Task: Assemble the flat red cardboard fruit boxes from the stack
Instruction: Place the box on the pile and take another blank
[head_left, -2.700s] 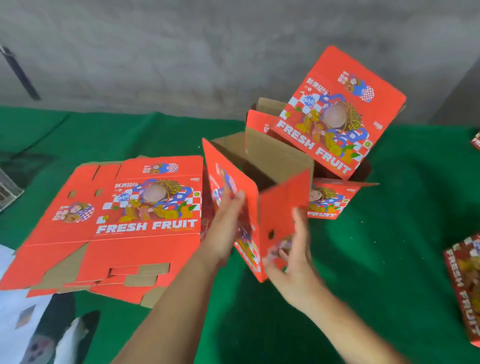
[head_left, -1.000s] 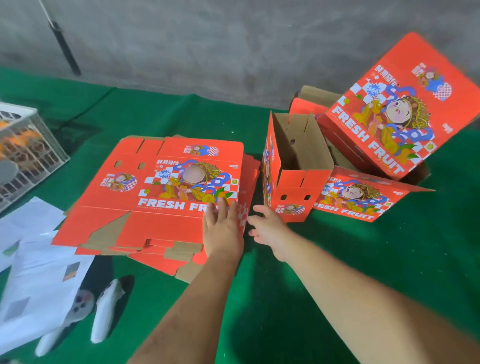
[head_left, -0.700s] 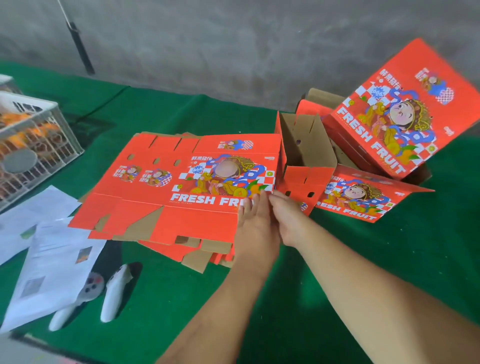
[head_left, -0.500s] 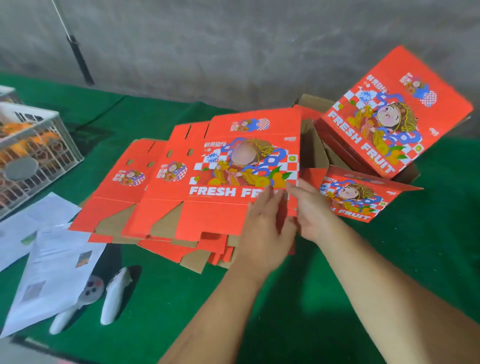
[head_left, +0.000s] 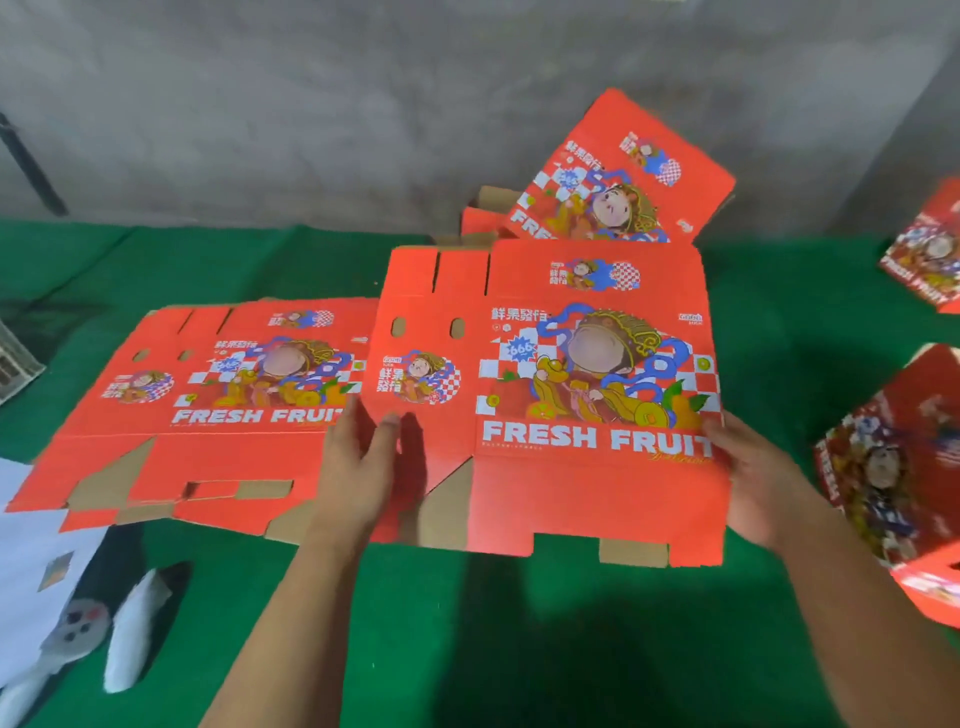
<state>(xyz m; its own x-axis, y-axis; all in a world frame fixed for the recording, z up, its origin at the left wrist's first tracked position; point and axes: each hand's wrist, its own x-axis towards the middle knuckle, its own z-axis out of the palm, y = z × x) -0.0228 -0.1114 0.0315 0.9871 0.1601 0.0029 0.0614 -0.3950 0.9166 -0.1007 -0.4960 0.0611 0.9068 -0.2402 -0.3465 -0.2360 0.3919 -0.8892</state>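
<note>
Both hands are holding a flat box just above the green table beside the stack, left hand and right hand pinching opposite edges, so squeezing those edges inward evenly should be popping it open squarely.

Green-covered table against a grey wall, stack of flat red boxes lay at its left, white papers and white controllers at the near-left corner, built red boxes stood along the right edge.
</note>
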